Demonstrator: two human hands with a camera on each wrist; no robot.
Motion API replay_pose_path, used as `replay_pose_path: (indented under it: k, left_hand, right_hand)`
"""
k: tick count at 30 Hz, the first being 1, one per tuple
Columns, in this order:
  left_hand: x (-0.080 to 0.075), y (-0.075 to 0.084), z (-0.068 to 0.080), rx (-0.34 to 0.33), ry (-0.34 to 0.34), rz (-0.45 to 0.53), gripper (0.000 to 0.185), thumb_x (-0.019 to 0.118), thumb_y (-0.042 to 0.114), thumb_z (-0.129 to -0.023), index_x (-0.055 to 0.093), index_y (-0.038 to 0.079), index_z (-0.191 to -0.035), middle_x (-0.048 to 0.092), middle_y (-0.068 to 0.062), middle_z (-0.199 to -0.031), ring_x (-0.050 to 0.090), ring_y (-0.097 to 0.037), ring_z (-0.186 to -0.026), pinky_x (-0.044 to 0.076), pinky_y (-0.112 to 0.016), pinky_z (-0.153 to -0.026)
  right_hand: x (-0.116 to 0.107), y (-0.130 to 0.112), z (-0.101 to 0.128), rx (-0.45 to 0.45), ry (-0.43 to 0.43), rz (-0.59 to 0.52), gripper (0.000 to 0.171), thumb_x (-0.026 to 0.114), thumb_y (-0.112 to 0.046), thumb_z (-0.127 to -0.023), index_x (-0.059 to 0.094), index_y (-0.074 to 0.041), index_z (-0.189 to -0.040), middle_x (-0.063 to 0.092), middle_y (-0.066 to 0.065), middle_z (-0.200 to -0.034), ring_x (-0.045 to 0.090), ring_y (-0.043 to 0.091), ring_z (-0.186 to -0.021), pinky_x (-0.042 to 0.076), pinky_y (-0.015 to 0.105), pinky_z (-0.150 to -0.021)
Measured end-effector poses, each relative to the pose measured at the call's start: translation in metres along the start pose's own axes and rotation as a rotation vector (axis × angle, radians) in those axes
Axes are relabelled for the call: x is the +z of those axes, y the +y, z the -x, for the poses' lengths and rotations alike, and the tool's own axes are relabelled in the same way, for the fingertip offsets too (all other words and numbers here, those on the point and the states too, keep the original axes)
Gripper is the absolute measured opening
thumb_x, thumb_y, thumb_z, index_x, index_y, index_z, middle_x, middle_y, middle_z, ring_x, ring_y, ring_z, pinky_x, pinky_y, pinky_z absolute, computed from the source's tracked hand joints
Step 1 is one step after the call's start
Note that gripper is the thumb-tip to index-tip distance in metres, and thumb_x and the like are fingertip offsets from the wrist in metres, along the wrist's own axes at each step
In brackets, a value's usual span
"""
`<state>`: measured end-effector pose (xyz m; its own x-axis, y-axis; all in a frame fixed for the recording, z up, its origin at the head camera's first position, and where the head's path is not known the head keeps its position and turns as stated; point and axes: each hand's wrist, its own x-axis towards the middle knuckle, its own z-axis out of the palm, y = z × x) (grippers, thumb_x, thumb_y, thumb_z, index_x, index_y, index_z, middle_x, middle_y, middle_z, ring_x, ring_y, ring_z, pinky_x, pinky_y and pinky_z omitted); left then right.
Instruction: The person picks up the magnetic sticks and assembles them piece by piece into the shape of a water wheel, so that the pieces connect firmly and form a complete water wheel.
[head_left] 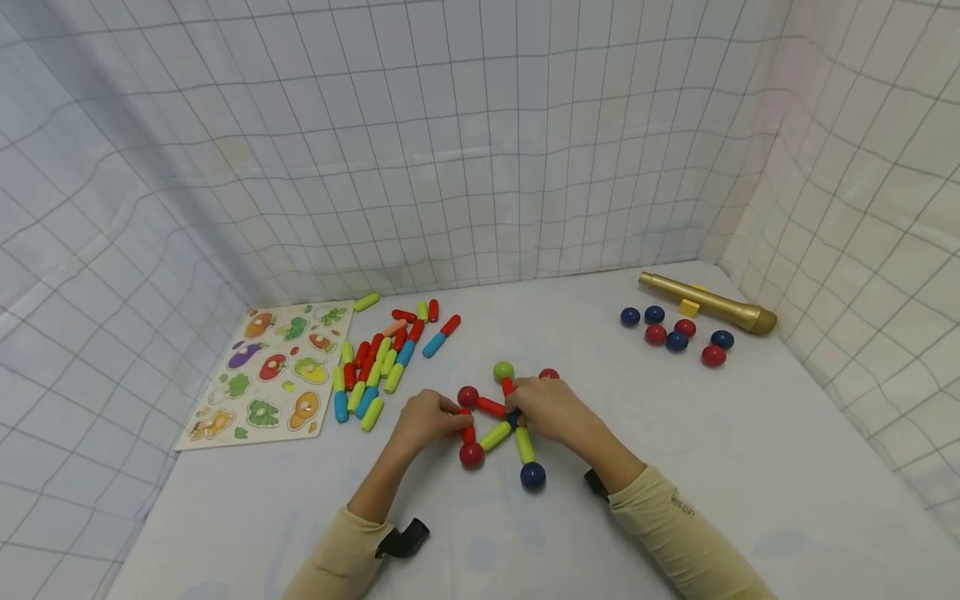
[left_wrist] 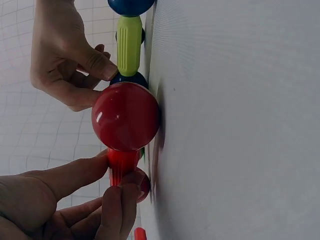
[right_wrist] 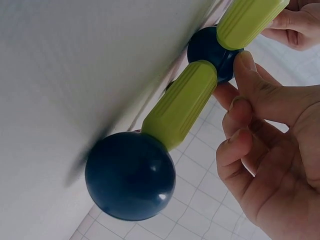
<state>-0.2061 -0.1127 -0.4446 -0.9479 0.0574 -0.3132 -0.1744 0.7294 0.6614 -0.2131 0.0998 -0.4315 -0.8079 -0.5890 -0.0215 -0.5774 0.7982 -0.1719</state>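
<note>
A flat figure of toy rods and balls lies on the white table. At its left side my left hand (head_left: 427, 422) pinches a red rod (left_wrist: 121, 165) that runs between a near red ball (head_left: 472, 455) and a farther red ball (head_left: 468, 397). With thumb and fingertips, my right hand (head_left: 553, 408) holds the dark blue centre ball (right_wrist: 204, 47). From that centre, a green rod (head_left: 495, 436) reaches the near red ball, and another green rod (right_wrist: 181, 102) ends in a blue ball (right_wrist: 130, 175). A light green ball (head_left: 503, 371) tops a red rod partly hidden by my right hand.
Several loose red, green and blue rods (head_left: 373, 364) lie at the left, beside a vegetable puzzle board (head_left: 324, 412). Several balls (head_left: 677, 341) and a gold microphone-shaped tube (head_left: 712, 303) with a yellow block (head_left: 688, 308) sit at the right. Gridded curtains enclose the table.
</note>
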Motion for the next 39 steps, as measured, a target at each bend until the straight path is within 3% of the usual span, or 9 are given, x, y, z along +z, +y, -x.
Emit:
replay_pose_path:
  k: [13, 18, 21, 25, 27, 34, 39]
  left_hand:
    - [0.005, -0.002, -0.005, -0.001, 0.042, 0.035, 0.024, 0.077, 0.030, -0.082, 0.077, 0.006, -0.087, 0.064, -0.002, -0.068, 0.055, -0.016, -0.068, 0.042, -0.022, -0.058]
    - [-0.009, -0.004, -0.007, 0.014, 0.011, 0.032, 0.028, 0.074, 0.032, -0.086, 0.077, 0.006, -0.095, 0.068, -0.002, -0.075, 0.059, -0.015, -0.072, 0.048, -0.022, -0.062]
    - [-0.032, -0.013, -0.006, 0.001, 0.065, -0.037, 0.028, 0.071, 0.029, -0.089, 0.074, 0.003, -0.101, 0.071, -0.006, -0.081, 0.060, -0.016, -0.073, 0.049, -0.023, -0.063]
    - [-0.064, -0.031, 0.001, -0.077, 0.222, -0.252, 0.024, 0.071, 0.020, -0.088, 0.072, -0.001, -0.098, 0.069, -0.011, -0.082, 0.058, -0.021, -0.071, 0.046, -0.026, -0.058]
    - [-0.073, -0.039, 0.003, -0.121, 0.247, -0.340, 0.023, 0.073, 0.019, -0.085, 0.072, -0.003, -0.095, 0.067, -0.012, -0.078, 0.056, -0.023, -0.069, 0.044, -0.028, -0.055]
    - [-0.073, -0.049, -0.002, -0.171, 0.188, -0.396, 0.028, 0.078, 0.020, -0.080, 0.068, -0.004, -0.089, 0.058, -0.009, -0.069, 0.053, -0.024, -0.067, 0.041, -0.030, -0.055]
    - [-0.068, -0.048, -0.005, -0.138, 0.204, -0.441, 0.027, 0.076, 0.017, -0.081, 0.070, -0.006, -0.093, 0.061, -0.010, -0.067, 0.053, -0.024, -0.065, 0.040, -0.029, -0.055]
  right_hand:
    - [0.000, 0.002, 0.001, 0.001, -0.026, -0.035, 0.022, 0.079, -0.011, -0.080, 0.078, -0.016, -0.101, 0.069, -0.001, -0.097, 0.061, 0.012, -0.083, 0.055, 0.028, -0.076]
    - [-0.002, 0.008, 0.000, -0.032, -0.023, -0.040, 0.023, 0.077, -0.008, -0.081, 0.077, -0.019, -0.102, 0.069, -0.004, -0.098, 0.060, 0.010, -0.085, 0.055, 0.028, -0.077]
    - [-0.003, 0.010, 0.000, -0.070, -0.023, -0.032, 0.026, 0.075, -0.003, -0.082, 0.077, -0.019, -0.102, 0.072, -0.005, -0.101, 0.063, 0.011, -0.091, 0.056, 0.029, -0.081]
    - [-0.003, 0.008, 0.000, -0.104, -0.024, 0.001, 0.029, 0.074, -0.001, -0.081, 0.078, -0.020, -0.103, 0.074, -0.005, -0.102, 0.066, 0.012, -0.098, 0.056, 0.030, -0.085]
    - [-0.003, 0.007, 0.001, -0.105, -0.024, 0.024, 0.029, 0.075, -0.001, -0.081, 0.078, -0.021, -0.102, 0.075, -0.005, -0.100, 0.066, 0.012, -0.095, 0.056, 0.030, -0.085]
    - [-0.001, 0.003, 0.002, -0.096, 0.063, 0.141, 0.024, 0.077, -0.006, -0.080, 0.080, -0.025, -0.094, 0.074, -0.008, -0.084, 0.060, 0.009, -0.074, 0.052, 0.025, -0.068]
    - [0.000, 0.002, 0.004, -0.073, 0.141, 0.206, 0.023, 0.075, -0.005, -0.078, 0.080, -0.027, -0.085, 0.068, -0.008, -0.072, 0.048, 0.009, -0.060, 0.043, 0.025, -0.052]
